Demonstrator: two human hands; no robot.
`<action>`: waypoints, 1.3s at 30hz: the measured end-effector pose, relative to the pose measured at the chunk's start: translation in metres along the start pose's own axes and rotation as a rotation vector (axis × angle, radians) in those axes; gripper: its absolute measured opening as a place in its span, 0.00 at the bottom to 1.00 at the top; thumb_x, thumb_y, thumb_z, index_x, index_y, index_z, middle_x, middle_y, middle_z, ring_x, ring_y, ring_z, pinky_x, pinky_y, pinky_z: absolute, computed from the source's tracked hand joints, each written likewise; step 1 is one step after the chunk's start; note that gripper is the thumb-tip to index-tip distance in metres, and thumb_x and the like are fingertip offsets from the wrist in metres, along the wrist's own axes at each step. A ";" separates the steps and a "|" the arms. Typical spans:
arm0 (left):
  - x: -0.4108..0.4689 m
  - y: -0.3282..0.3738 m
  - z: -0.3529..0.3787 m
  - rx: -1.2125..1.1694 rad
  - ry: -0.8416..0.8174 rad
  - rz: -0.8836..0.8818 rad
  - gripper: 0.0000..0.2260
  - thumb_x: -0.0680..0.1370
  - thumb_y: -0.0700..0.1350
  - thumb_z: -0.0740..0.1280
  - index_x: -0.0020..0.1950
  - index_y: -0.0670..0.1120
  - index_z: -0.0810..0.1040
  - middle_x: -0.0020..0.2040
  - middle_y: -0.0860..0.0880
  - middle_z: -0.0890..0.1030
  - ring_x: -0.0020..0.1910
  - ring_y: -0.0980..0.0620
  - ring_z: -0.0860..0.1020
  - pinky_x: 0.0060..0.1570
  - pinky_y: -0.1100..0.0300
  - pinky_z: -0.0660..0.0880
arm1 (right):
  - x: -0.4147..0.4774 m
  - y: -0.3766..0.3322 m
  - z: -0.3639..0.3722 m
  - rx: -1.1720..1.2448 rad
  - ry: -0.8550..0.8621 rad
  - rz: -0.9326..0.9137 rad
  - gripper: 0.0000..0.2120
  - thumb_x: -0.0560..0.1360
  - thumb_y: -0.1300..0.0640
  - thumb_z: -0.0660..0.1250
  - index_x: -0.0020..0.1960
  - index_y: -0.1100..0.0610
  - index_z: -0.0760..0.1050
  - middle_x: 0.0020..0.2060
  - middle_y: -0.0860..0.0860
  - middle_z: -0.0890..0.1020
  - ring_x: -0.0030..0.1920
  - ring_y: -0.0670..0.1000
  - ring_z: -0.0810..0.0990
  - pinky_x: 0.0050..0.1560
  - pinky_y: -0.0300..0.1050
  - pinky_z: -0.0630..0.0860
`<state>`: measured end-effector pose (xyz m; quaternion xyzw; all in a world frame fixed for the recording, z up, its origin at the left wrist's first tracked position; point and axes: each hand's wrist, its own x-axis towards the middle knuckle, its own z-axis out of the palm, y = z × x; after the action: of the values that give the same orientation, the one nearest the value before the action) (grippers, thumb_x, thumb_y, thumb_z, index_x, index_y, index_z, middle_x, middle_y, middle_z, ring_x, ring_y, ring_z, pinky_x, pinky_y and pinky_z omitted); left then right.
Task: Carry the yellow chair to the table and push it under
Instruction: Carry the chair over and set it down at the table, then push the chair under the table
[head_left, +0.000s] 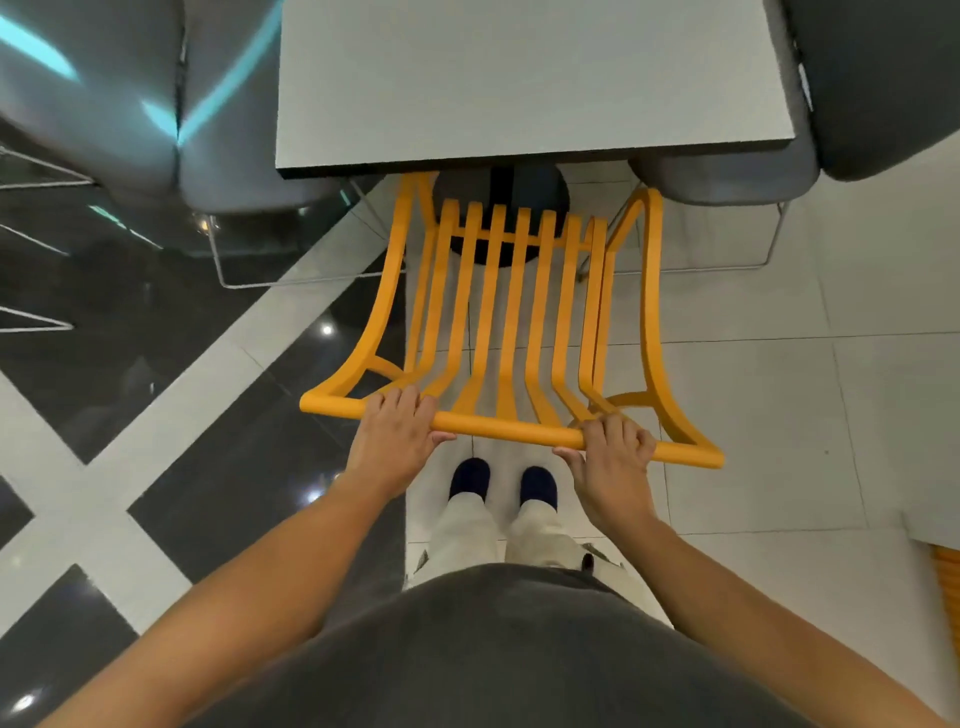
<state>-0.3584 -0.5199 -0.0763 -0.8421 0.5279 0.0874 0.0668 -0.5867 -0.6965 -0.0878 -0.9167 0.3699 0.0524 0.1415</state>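
- Tiled floor (779, 415), pale on the right, glossy dark with pale stripes on the left; grey table (519, 78) at the far centre, grey upholstered seats flanking it on both sides.
- yellow chair (509, 291) is already at the table: front of the seat sits just under the near table edge, close to the dark pedestal base (501, 208).
- Carry looks done to me; the push is partly done. Most of the seat and the whole back are on my side of the table.
- I've got my left hand (395, 436) wrapped around the top rail of the backrest, left of centre.
- right hand (613, 452) clamped on the same rail, right of centre.
- Chair: slatted, curved yellow strips running from seat up into the back, looped armrests each side. Can't tell if the legs are on the floor.
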 end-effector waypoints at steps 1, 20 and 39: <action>-0.008 0.007 0.004 -0.003 -0.003 -0.021 0.27 0.78 0.64 0.46 0.49 0.43 0.72 0.45 0.42 0.75 0.43 0.43 0.73 0.45 0.48 0.70 | -0.004 0.007 0.000 -0.012 -0.007 -0.024 0.21 0.78 0.40 0.56 0.54 0.57 0.76 0.49 0.56 0.75 0.51 0.59 0.72 0.60 0.60 0.63; -0.032 0.068 0.007 0.013 -0.002 -0.170 0.17 0.79 0.59 0.54 0.49 0.47 0.70 0.46 0.43 0.74 0.42 0.43 0.71 0.43 0.48 0.67 | 0.005 0.055 -0.012 -0.047 0.000 -0.201 0.23 0.78 0.40 0.54 0.51 0.58 0.76 0.47 0.57 0.77 0.48 0.59 0.74 0.57 0.61 0.67; 0.128 0.004 -0.032 -0.057 -0.003 -0.177 0.16 0.80 0.58 0.52 0.58 0.49 0.67 0.50 0.41 0.71 0.46 0.42 0.70 0.51 0.40 0.67 | 0.166 0.044 -0.056 -0.030 -0.017 -0.188 0.22 0.80 0.42 0.56 0.55 0.61 0.72 0.51 0.59 0.73 0.51 0.60 0.69 0.59 0.61 0.61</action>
<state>-0.3047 -0.6401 -0.0724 -0.8869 0.4486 0.0971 0.0512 -0.4981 -0.8540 -0.0775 -0.9489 0.2803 0.0522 0.1351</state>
